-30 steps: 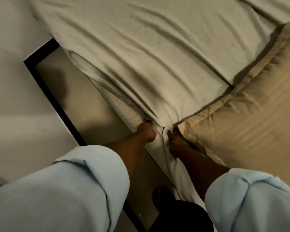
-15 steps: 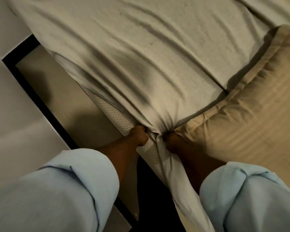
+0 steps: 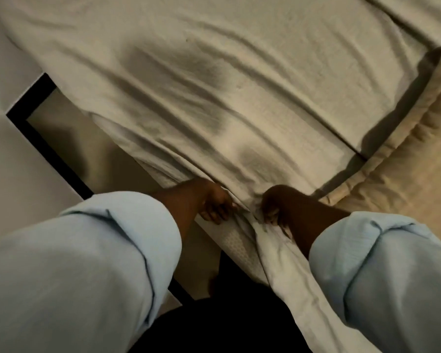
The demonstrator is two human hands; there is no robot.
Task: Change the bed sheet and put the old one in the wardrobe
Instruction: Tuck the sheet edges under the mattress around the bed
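A wrinkled off-white bed sheet [image 3: 214, 85] covers the mattress, whose quilted side [image 3: 233, 242] shows at the near edge. Both of my hands sit at that edge, close together. My left hand [image 3: 213, 201] grips a bunched fold of the sheet at the mattress side. My right hand [image 3: 280, 206] has its fingers curled round the gathered sheet, which hangs down from it in a long strip [image 3: 290, 276] between my arms. Light blue rolled sleeves cover both forearms.
A beige pillow [image 3: 405, 174] lies on the bed at the right, touching the sheet's edge. On the left a white cabinet top [image 3: 13, 154] with a black rim [image 3: 49, 149] stands beside the bed, with a narrow floor gap [image 3: 87, 149] between.
Both hands have pulled the bunched sheet towards me, and they now sit a little further apart. More sheet hangs down. The camera has shifted, so the bed fills more of the view.
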